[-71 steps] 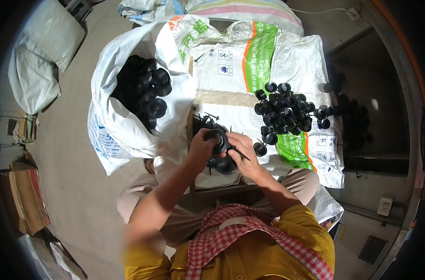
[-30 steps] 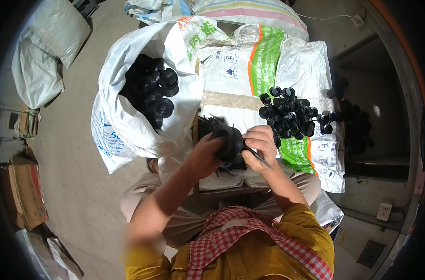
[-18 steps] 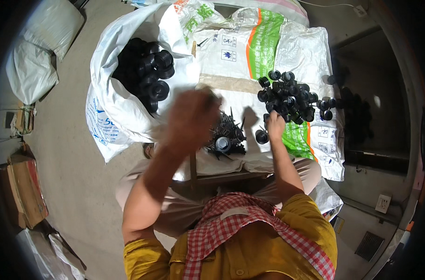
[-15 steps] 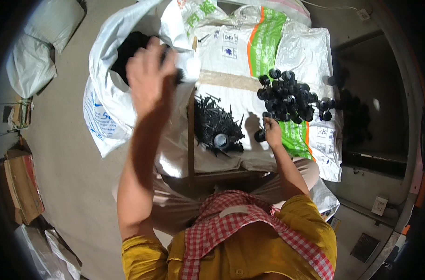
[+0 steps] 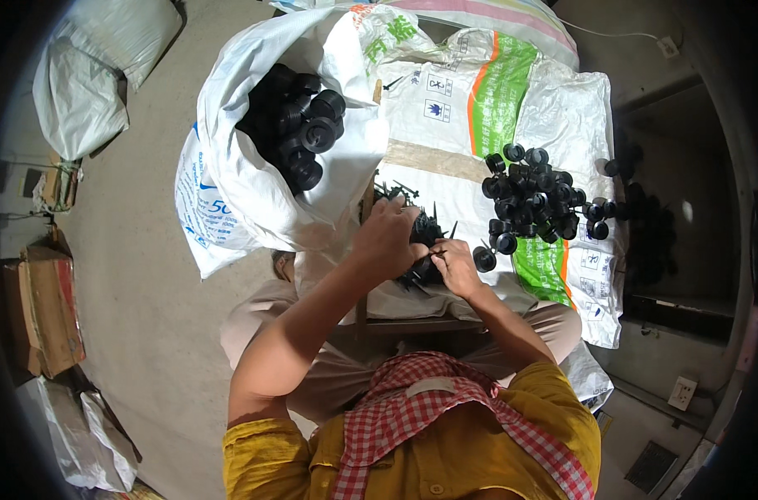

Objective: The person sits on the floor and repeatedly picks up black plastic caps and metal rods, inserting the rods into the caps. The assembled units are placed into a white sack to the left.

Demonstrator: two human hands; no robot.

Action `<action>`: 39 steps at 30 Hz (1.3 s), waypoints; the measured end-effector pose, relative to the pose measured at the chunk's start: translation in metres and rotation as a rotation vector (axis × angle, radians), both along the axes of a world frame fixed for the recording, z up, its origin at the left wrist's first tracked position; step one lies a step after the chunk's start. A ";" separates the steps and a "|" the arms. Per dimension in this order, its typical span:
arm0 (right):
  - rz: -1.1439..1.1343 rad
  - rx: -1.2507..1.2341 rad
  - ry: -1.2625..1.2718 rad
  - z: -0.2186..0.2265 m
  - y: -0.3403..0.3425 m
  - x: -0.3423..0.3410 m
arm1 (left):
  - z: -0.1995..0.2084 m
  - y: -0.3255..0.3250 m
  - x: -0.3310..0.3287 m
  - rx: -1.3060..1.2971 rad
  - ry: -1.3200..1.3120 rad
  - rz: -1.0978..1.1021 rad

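My left hand [image 5: 386, 239] is over a pile of thin black pointed plastic pieces [image 5: 410, 278], with its fingers curled down and what they hold, if anything, hidden. Close against its thumb, my right hand [image 5: 456, 265] has its fingertips pinched together; the small dark thing at them cannot be made out. A round black cap [image 5: 484, 259] lies just right of that hand. Farther right is a heap of black round caps [image 5: 533, 192]. To the left, an open white sack [image 5: 258, 196] holds many larger-looking black caps [image 5: 319, 133].
White sacks with a green and orange stripe [image 5: 500, 100] cover the work surface. A wooden strip [image 5: 361, 304] runs beside the white sack. Cardboard boxes [image 5: 52, 308] and filled white bags [image 5: 79, 108] stand on the floor at left; a wall socket [image 5: 682, 392] is at right.
My left hand has come from the open sack down to the pointed pieces. My right hand has moved left from the cap heap to meet it. The whole view has shifted slightly.
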State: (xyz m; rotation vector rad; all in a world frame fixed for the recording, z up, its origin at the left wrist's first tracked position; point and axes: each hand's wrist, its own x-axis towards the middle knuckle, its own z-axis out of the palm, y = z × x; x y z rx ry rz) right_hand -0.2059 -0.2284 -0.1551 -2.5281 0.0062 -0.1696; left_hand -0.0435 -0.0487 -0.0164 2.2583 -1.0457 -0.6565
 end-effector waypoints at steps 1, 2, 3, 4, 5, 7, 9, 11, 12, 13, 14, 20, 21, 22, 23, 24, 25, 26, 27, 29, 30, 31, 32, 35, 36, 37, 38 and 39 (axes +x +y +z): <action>-0.005 0.037 -0.074 0.024 0.005 0.003 | -0.006 0.000 -0.008 -0.047 -0.094 0.004; -0.001 0.080 -0.154 0.053 0.014 0.010 | -0.021 0.000 -0.015 -0.099 -0.271 0.065; -0.007 0.118 -0.235 0.075 0.017 0.014 | -0.019 -0.002 -0.013 -0.109 0.179 0.103; 0.020 0.146 -0.355 0.090 0.018 0.016 | -0.014 -0.006 -0.008 -0.114 0.630 0.132; 0.036 0.157 -0.390 0.100 0.017 0.016 | -0.008 -0.009 -0.003 -0.112 1.080 0.157; 0.074 0.182 -0.465 0.114 0.016 0.016 | -0.002 -0.009 0.000 -0.209 1.215 0.050; -0.003 0.353 -0.288 0.120 0.016 0.013 | -0.009 -0.006 -0.008 -0.432 1.022 0.008; -0.099 0.625 0.019 0.127 0.017 0.004 | -0.003 -0.002 -0.013 -0.485 0.618 -0.103; -0.058 0.932 0.328 0.135 0.013 0.001 | -0.002 0.002 -0.013 -0.492 0.348 -0.220; -0.025 1.253 0.447 0.131 0.013 -0.002 | 0.011 0.002 -0.011 -0.493 0.079 -0.345; 0.002 1.429 0.541 0.135 0.010 -0.006 | 0.028 0.002 -0.009 -0.332 0.097 -0.543; 0.547 2.046 0.566 0.142 0.019 -0.013 | 0.021 0.011 -0.023 -0.955 0.333 -0.305; 0.648 2.052 0.536 0.143 0.020 -0.012 | 0.018 0.015 -0.020 -1.065 0.581 -0.126; 0.523 2.073 0.405 0.147 0.023 -0.011 | 0.027 0.025 -0.011 -1.071 1.012 0.133; 0.395 2.084 0.273 0.150 0.027 -0.007 | 0.017 0.027 0.009 -1.261 1.175 0.047; 0.273 2.050 0.020 0.141 0.033 0.004 | 0.022 0.020 0.009 -1.148 1.267 0.205; 0.131 1.982 -0.100 0.125 0.027 0.016 | 0.028 0.014 0.007 -1.025 1.343 0.369; -0.137 2.004 -0.231 0.110 0.031 0.025 | 0.021 0.010 0.000 -0.873 1.258 0.306; -0.291 1.985 -0.276 0.101 0.036 0.031 | 0.009 0.009 -0.014 -0.720 1.172 0.238; -0.314 2.003 -0.358 0.089 0.051 0.047 | 0.003 0.004 -0.043 -0.590 1.440 0.395; -0.360 1.836 -0.337 0.088 0.050 0.050 | -0.002 0.002 -0.040 -0.636 1.354 0.348; -0.404 1.668 -0.313 0.087 0.049 0.052 | -0.008 0.003 -0.035 -0.683 1.268 0.302; -0.424 1.510 -0.361 0.086 0.050 0.056 | -0.013 0.003 -0.031 -0.639 1.271 0.289; -0.494 1.419 -0.417 0.083 0.058 0.070 | -0.013 0.001 -0.031 -0.428 0.768 0.169; -0.569 1.134 -0.386 0.067 0.053 0.068 | -0.001 -0.003 -0.035 -0.279 0.272 0.043; -0.634 0.851 -0.355 0.045 0.049 0.065 | 0.008 -0.005 -0.036 -0.121 -0.227 -0.085; -0.792 0.640 -0.282 0.021 0.039 0.065 | 0.011 -0.007 -0.035 -0.242 -0.386 -0.085; -0.787 0.713 -0.122 -0.022 0.012 0.049 | 0.014 -0.011 -0.030 -0.268 -0.488 -0.066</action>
